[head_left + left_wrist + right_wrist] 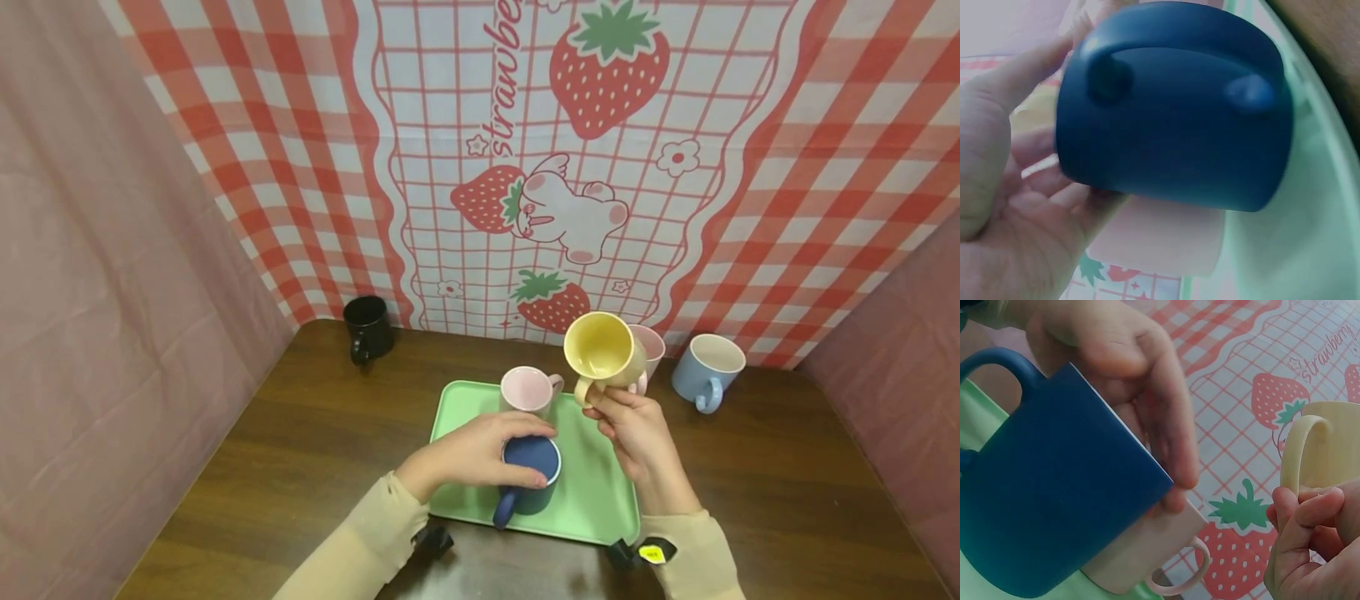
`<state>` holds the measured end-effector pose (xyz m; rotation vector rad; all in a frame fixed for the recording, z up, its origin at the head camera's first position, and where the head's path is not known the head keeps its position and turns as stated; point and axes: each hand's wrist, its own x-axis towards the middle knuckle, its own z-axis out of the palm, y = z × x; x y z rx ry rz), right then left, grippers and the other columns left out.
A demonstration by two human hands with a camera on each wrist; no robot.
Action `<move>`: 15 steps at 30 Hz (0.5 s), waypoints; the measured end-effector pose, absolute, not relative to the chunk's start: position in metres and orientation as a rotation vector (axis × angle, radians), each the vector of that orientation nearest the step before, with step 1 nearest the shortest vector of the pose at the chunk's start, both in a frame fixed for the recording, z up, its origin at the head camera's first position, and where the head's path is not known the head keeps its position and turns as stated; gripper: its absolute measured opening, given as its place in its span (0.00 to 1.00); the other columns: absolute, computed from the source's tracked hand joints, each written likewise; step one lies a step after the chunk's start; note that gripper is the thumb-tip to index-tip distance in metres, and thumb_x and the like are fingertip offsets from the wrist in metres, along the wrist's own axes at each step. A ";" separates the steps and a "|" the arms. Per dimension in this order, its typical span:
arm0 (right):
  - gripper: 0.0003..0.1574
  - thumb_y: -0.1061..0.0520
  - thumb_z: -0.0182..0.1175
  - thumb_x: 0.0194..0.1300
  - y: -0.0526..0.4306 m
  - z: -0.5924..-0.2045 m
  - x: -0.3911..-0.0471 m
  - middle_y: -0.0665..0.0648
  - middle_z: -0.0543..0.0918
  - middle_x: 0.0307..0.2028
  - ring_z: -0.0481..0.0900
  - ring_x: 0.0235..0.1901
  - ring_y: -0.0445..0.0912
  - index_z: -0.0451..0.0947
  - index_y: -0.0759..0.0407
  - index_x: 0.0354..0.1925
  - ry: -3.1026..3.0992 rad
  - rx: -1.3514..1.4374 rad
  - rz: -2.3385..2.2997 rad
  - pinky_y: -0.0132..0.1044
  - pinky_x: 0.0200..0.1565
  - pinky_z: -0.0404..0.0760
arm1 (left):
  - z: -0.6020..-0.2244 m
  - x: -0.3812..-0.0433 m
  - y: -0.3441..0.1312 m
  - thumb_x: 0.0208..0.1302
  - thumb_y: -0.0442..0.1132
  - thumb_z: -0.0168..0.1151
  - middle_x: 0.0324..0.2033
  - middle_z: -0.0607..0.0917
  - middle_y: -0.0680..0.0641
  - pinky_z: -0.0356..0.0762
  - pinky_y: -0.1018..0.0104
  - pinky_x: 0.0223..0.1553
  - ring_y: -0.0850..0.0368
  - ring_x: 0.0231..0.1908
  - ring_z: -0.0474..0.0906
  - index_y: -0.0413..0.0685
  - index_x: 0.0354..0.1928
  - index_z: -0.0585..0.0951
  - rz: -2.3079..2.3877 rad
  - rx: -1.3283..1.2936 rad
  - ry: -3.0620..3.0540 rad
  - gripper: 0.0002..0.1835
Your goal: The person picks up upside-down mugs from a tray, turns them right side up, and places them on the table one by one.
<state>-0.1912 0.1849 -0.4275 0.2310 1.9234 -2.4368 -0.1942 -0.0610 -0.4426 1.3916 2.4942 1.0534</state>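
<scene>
On the front part of the green tray (592, 500) sits a dark blue mug (536, 496), its handle toward the near left. My left hand (480, 450) grips it near the rim, thumb on the near side and fingers round the far side. A pale pink mug (527, 390) stands just behind it at the tray's back edge. My right hand (637, 433) pinches the handle of a yellow mug (611, 354) and holds it up over the tray's back right, its mouth tilted toward the head camera. The right wrist view shows fingertips (1319, 506) curled at that handle.
Partly hidden behind the yellow mug is another pink mug (651, 346). A light blue mug (697, 375) stands to its right, and a black mug (371, 329) at the back left. A strawberry-print cloth (442, 108) hangs behind the wooden table (300, 450).
</scene>
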 end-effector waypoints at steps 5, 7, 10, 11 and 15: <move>0.18 0.68 0.58 0.70 0.178 -0.427 -0.189 0.49 0.83 0.26 0.80 0.26 0.37 0.86 0.51 0.28 1.918 0.225 -2.452 0.21 0.21 0.67 | -0.432 -0.190 -0.060 0.65 0.51 0.70 0.54 0.85 0.52 0.78 0.67 0.55 0.60 0.52 0.82 0.48 0.59 0.81 1.354 1.242 2.540 0.24; 0.18 0.69 0.59 0.70 0.174 -0.428 -0.188 0.50 0.83 0.26 0.81 0.26 0.37 0.86 0.51 0.28 1.919 0.230 -2.458 0.21 0.22 0.67 | -0.429 -0.186 -0.056 0.65 0.48 0.70 0.50 0.86 0.50 0.81 0.65 0.52 0.57 0.48 0.84 0.47 0.57 0.82 1.506 1.161 2.516 0.22; 0.17 0.69 0.60 0.69 0.169 -0.428 -0.187 0.51 0.83 0.24 0.79 0.24 0.37 0.86 0.52 0.28 1.937 0.249 -2.469 0.23 0.23 0.69 | -0.428 -0.182 -0.048 0.65 0.44 0.70 0.47 0.87 0.50 0.83 0.64 0.48 0.58 0.44 0.85 0.44 0.55 0.82 1.684 1.043 2.507 0.20; 0.17 0.69 0.60 0.69 0.167 -0.428 -0.186 0.51 0.83 0.23 0.78 0.23 0.38 0.87 0.53 0.28 1.948 0.253 -2.469 0.23 0.23 0.69 | -0.427 -0.181 -0.046 0.65 0.43 0.71 0.46 0.87 0.50 0.83 0.64 0.47 0.58 0.42 0.85 0.43 0.55 0.81 1.737 1.004 2.507 0.19; 0.15 0.70 0.61 0.68 0.159 -0.429 -0.183 0.52 0.84 0.22 0.77 0.22 0.39 0.87 0.56 0.28 2.006 0.253 -2.462 0.25 0.24 0.71 | -0.427 -0.176 -0.037 0.64 0.40 0.71 0.44 0.87 0.45 0.84 0.64 0.45 0.58 0.40 0.85 0.41 0.55 0.81 1.923 0.886 2.482 0.19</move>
